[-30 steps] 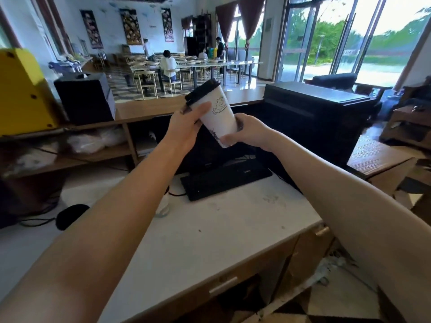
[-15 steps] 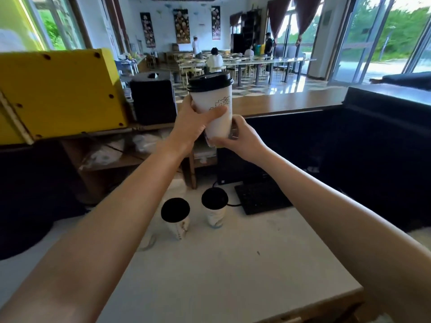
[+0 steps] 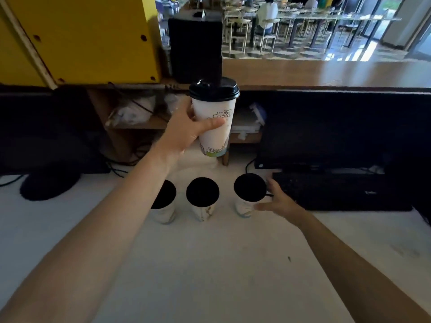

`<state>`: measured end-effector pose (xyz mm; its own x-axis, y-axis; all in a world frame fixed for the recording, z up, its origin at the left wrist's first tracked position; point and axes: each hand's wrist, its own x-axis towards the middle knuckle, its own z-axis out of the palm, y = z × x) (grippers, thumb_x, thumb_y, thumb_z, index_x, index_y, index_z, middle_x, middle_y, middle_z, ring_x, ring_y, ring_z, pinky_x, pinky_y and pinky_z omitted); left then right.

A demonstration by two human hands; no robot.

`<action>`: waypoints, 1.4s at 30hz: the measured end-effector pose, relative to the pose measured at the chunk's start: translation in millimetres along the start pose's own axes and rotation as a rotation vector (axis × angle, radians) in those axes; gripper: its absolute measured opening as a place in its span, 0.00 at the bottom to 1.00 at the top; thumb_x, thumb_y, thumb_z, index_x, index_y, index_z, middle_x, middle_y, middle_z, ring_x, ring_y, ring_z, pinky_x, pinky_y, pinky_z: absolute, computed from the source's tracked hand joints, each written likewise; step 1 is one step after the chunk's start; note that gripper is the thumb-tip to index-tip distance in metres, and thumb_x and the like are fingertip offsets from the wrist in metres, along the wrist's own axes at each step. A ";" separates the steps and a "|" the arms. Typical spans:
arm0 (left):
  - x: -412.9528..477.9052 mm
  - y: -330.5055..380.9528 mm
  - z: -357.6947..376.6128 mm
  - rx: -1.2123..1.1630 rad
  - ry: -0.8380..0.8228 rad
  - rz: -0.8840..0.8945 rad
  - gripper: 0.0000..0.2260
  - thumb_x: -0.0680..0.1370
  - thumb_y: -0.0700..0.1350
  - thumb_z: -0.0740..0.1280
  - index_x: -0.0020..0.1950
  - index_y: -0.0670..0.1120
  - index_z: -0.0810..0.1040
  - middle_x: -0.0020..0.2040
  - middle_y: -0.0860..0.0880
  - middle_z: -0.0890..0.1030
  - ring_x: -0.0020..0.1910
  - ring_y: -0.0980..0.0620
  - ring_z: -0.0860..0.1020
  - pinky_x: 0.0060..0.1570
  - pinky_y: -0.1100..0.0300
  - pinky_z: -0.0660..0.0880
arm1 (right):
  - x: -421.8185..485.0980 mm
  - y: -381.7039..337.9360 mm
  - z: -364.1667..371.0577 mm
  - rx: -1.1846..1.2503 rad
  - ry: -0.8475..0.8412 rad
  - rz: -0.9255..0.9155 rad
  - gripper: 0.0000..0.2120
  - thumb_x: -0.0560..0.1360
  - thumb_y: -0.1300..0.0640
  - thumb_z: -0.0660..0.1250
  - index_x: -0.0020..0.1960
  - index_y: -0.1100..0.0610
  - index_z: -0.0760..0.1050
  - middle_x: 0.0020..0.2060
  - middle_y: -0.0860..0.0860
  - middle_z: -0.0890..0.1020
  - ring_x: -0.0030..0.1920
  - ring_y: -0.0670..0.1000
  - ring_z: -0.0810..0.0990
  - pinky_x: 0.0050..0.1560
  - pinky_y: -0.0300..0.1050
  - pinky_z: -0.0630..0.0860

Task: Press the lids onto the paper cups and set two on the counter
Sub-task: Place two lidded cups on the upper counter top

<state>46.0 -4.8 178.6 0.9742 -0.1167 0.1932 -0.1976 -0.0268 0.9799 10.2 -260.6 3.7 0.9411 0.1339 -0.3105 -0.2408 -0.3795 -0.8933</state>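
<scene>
My left hand [image 3: 186,131] grips a tall white paper cup [image 3: 215,127] with a black lid [image 3: 214,89], held upright in the air above the white worktop [image 3: 210,264]. Below it three lidded cups stand in a row: the left cup [image 3: 164,201] is partly hidden by my left forearm, the middle cup [image 3: 202,197] is in full view, and the right cup [image 3: 248,193] stands beside my right hand [image 3: 277,201]. That hand is spread, fingers close to the right cup's side, holding nothing.
A black keyboard [image 3: 338,192] and monitor [image 3: 338,131] sit at the right. A yellow machine [image 3: 81,38] and black box [image 3: 194,47] stand on the raised wooden counter [image 3: 326,73]. A dark round object [image 3: 49,185] and cables lie at the left.
My right hand has let go of the held cup and dropped to the right cup on the worktop. The view has tilted down, and a third standing cup has come into sight.
</scene>
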 end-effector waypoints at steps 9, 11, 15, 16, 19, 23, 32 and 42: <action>-1.5 -66.0 -4.3 -0.015 0.074 -0.110 0.24 0.69 0.37 0.74 0.61 0.49 0.72 0.59 0.49 0.81 0.58 0.51 0.79 0.55 0.55 0.78 | 37.2 43.1 31.1 0.245 0.100 -0.099 0.42 0.65 0.61 0.77 0.71 0.49 0.58 0.66 0.48 0.71 0.66 0.47 0.69 0.64 0.43 0.67; 0.7 -67.0 -2.5 -0.022 0.077 -0.114 0.23 0.69 0.37 0.73 0.62 0.49 0.72 0.58 0.49 0.81 0.57 0.52 0.79 0.55 0.55 0.78 | 33.5 38.9 29.9 0.251 0.124 -0.108 0.41 0.65 0.61 0.77 0.71 0.49 0.59 0.65 0.47 0.71 0.65 0.47 0.70 0.61 0.39 0.68; 8.0 -48.4 4.0 -0.023 0.031 -0.079 0.22 0.69 0.36 0.73 0.60 0.49 0.72 0.55 0.51 0.81 0.54 0.54 0.81 0.51 0.59 0.79 | 15.8 1.2 15.3 0.274 0.165 -0.146 0.38 0.67 0.62 0.76 0.70 0.50 0.62 0.63 0.45 0.72 0.61 0.45 0.71 0.50 0.32 0.72; 10.7 -40.8 4.6 -0.027 0.010 -0.066 0.23 0.69 0.35 0.72 0.61 0.47 0.72 0.54 0.51 0.81 0.53 0.54 0.81 0.49 0.60 0.79 | 10.7 -12.9 8.6 0.293 0.181 -0.162 0.37 0.67 0.62 0.76 0.70 0.50 0.62 0.63 0.46 0.73 0.61 0.46 0.72 0.49 0.34 0.73; 17.3 -10.4 4.9 -0.034 -0.033 -0.027 0.24 0.69 0.34 0.73 0.62 0.46 0.71 0.53 0.51 0.82 0.51 0.55 0.81 0.47 0.60 0.79 | -7.0 -64.5 -15.0 0.337 0.245 -0.244 0.33 0.66 0.62 0.76 0.66 0.50 0.65 0.61 0.49 0.76 0.59 0.49 0.76 0.53 0.42 0.75; 24.3 35.7 5.1 -0.007 -0.072 0.048 0.24 0.69 0.37 0.74 0.62 0.46 0.70 0.54 0.52 0.80 0.52 0.56 0.79 0.43 0.64 0.79 | -33.2 -138.3 -45.0 0.358 0.301 -0.407 0.32 0.63 0.58 0.78 0.64 0.54 0.69 0.56 0.51 0.80 0.56 0.50 0.80 0.50 0.42 0.76; 76.9 131.0 20.4 0.003 -0.123 0.156 0.27 0.68 0.39 0.75 0.64 0.45 0.70 0.59 0.46 0.79 0.57 0.48 0.78 0.53 0.52 0.79 | -51.0 -281.7 -125.4 0.272 0.399 -0.587 0.29 0.64 0.54 0.77 0.62 0.56 0.71 0.56 0.52 0.81 0.56 0.53 0.80 0.56 0.50 0.77; 179.0 141.6 64.9 0.016 -0.038 0.161 0.35 0.59 0.48 0.80 0.63 0.43 0.72 0.57 0.45 0.81 0.54 0.46 0.80 0.52 0.46 0.79 | 18.7 -341.5 -209.4 0.200 0.417 -0.611 0.29 0.66 0.54 0.76 0.63 0.58 0.70 0.55 0.51 0.80 0.54 0.53 0.79 0.56 0.52 0.76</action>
<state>185.3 -94.0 348.7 0.9252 -0.1579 0.3451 -0.3526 -0.0211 0.9355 159.8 -320.1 371.0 0.9230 -0.1046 0.3702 0.3501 -0.1706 -0.9211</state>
